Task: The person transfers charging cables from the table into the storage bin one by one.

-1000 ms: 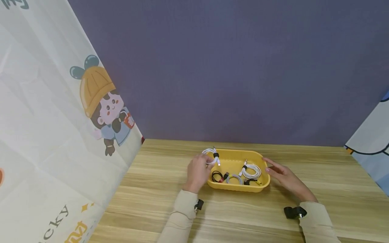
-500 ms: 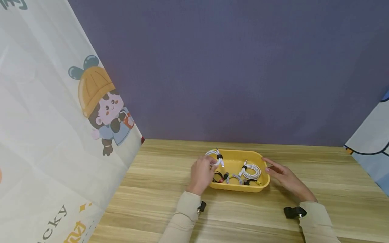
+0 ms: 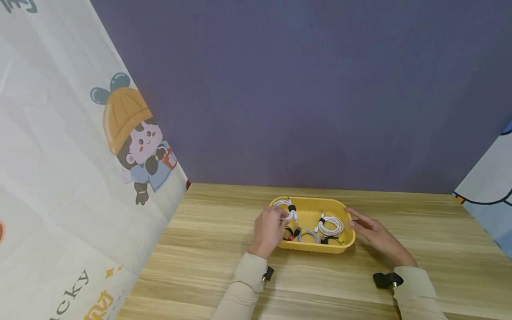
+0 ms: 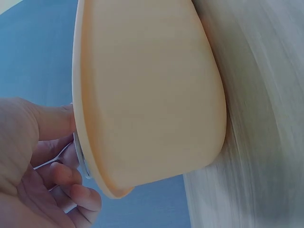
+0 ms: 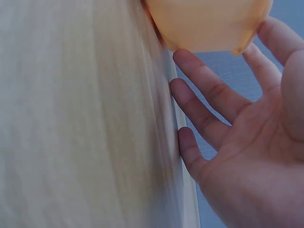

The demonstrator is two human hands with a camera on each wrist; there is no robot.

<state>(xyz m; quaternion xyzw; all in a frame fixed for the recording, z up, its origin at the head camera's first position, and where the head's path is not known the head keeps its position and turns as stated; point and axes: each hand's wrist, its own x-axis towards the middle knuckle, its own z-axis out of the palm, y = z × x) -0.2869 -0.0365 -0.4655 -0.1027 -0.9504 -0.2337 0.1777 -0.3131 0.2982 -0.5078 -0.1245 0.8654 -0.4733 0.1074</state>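
Observation:
My left hand (image 3: pixel 269 232) pinches a coiled white cable (image 3: pixel 286 203) bound with a black strap, over the left end of a yellow basket (image 3: pixel 314 249). In the left wrist view the fingers curl at the basket's rim, and most of the cable is hidden behind it. My right hand (image 3: pixel 378 238) rests with spread fingers against the basket's right end. Inside the basket lie another white cable coil (image 3: pixel 331 226), a grey cable coil (image 3: pixel 309 236), a black cable (image 3: pixel 288 233) partly behind the left hand, and a short black-and-yellow cable (image 3: pixel 334 240).
The basket stands on a wood-grain table (image 3: pixel 320 289), near its back edge. Behind rises a dark blue-grey panel (image 3: pixel 304 89). A white sheet with a cartoon figure (image 3: pixel 140 142) borders the left side, and another printed sheet (image 3: pixel 492 186) the right.
My left hand has moved right and slightly down with the white cable, bringing it from the basket's left rim to over its inside. The right hand and basket have stayed put.

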